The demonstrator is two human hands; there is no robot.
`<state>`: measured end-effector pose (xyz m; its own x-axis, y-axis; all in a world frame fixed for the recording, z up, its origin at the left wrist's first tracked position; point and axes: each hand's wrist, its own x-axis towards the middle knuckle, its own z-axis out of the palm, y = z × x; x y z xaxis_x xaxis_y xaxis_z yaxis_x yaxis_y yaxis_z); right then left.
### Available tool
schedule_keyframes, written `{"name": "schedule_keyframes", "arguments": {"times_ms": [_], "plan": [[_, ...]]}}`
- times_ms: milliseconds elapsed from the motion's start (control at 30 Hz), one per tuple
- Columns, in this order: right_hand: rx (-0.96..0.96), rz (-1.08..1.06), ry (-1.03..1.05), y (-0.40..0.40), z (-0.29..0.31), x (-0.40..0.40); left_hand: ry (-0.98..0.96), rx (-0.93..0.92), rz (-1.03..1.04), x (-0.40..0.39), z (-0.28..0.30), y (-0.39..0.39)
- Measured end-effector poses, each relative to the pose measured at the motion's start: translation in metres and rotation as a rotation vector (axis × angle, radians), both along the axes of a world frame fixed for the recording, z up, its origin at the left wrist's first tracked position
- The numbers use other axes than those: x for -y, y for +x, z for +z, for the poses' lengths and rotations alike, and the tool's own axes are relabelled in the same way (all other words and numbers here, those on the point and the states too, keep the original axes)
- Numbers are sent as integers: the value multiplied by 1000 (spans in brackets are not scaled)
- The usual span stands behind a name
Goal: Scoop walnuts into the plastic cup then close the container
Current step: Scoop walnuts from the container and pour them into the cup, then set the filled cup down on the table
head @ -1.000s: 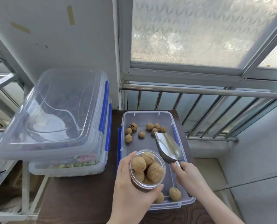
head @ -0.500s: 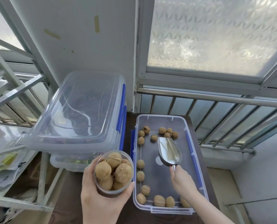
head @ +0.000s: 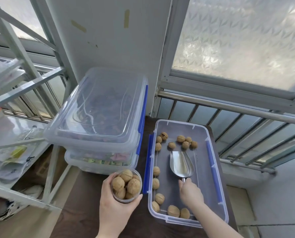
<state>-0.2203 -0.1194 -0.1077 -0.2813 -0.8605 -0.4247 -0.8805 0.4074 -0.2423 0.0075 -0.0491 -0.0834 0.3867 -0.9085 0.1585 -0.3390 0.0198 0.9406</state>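
Below a frosted window, the dark desk (head: 84, 212) carries an open container (head: 219, 219). Left hand (head: 115, 208) wraps its fingers around the plastic cup (head: 126, 186), full of walnuts, just left of the container. Right hand (head: 191, 193) reaches into the container, fingers closed on the scoop (head: 182, 164) handle.

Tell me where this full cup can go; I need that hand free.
Bare dark table lies under the left hand and cup, between the stacked boxes and the near edge. The open bin is crowded with walnuts and the scoop.
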Motion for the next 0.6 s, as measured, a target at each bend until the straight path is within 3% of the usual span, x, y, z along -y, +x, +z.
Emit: {"name": "schedule_keyframes", "arguments": {"times_ms": [300,433,533,600], "plan": [[-8,9,156,9,0,10,39,-5,7,0,-16,1],[-112,84,192,3,27,20,63,-18,-22,-1,-20,3],[-139,52,36,9,64,39,65,34,-38,-8,-2,8],[39,70,-145,26,94,53,-18,17,26,-10,24,20]]}}
